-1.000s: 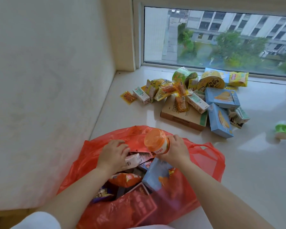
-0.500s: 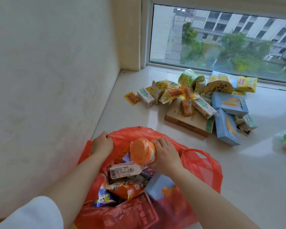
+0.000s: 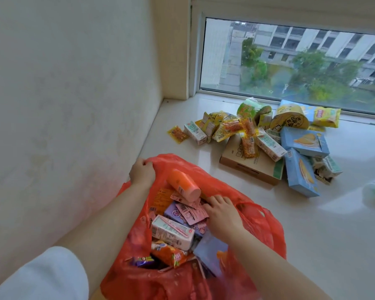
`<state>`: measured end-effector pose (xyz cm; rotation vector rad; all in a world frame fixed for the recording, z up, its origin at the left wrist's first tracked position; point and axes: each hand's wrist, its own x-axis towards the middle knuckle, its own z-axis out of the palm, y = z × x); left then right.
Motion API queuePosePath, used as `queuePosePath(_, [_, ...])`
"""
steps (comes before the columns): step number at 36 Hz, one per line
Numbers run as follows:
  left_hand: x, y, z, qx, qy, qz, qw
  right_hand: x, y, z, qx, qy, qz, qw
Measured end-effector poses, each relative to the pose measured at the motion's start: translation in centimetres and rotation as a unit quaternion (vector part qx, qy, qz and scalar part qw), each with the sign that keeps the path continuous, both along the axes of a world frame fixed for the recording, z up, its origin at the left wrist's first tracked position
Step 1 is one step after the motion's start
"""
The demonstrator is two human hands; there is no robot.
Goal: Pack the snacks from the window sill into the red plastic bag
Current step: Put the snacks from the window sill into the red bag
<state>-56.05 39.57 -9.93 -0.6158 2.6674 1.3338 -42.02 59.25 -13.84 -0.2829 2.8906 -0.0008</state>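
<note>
At six o'clock on the sill [image 3: 312, 245], left hand [image 3: 141, 172] grips the limp, slippery bag [image 3: 260, 226] rim, right hand [image 3: 222, 215], fingers flat, presses light packets [image 3: 191, 212]; rigid bottle [image 3: 183, 185] suits a body grasp.

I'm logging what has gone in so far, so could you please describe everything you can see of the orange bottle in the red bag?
The orange bottle is small and cylindrical, seemingly plastic, orange with a paler pink flat end facing the camera. It lies tilted on its side at the far end of the red plastic bag, resting on the pink packets. Neither hand grips it: the left hand holds the bag's rim, and the right hand rests just beside it.
</note>
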Motion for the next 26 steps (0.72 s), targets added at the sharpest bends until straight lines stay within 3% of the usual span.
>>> queuePosePath(6, [3.2, -0.5, -0.4, -0.083, -0.018, -0.13, 0.988, 1.0, 2.4, 0.7, 0.03, 0.009, -0.097, 0.995])
queuePosePath(9, [5.2, -0.6, -0.4, -0.146, 0.045, -0.219, 0.964, 1.4, 2.7, 1.1, 0.029, 0.002, -0.119, 0.992])
queuePosePath(13, [7.7, -1.2, -0.7, -0.271, 0.21, -0.343, 0.874, 2.1, 1.7, 1.5, -0.011, 0.013, -0.085, 0.996])
queuePosePath(17, [11.5, -1.4, -0.4, -0.26, 0.332, -0.468, 0.777, 3.5, 0.4, 1.2, -0.045, 0.058, 0.007, 0.997])
queuePosePath(19, [13.7, -1.2, -0.1, -0.235, 0.259, -0.562, 0.75, 4.6, -0.2, 0.8, -0.063, 0.054, 0.038, 0.996])
queuePosePath(22, [16.6, -1.8, -0.1, -0.271, 0.009, -0.672, 0.689, 6.0, -0.4, 0.1, -0.053, 0.027, 0.07, 0.996])
queuePosePath(24, [17.9, -2.4, -0.4, -0.302, -0.045, -0.693, 0.653, 6.7, -0.3, 0.0, -0.048, 0.013, 0.089, 0.995])
queuePosePath(26, [18.9, -2.9, -0.9, -0.323, -0.041, -0.689, 0.647, 7.3, -0.3, 0.1, -0.052, -0.002, 0.108, 0.993])
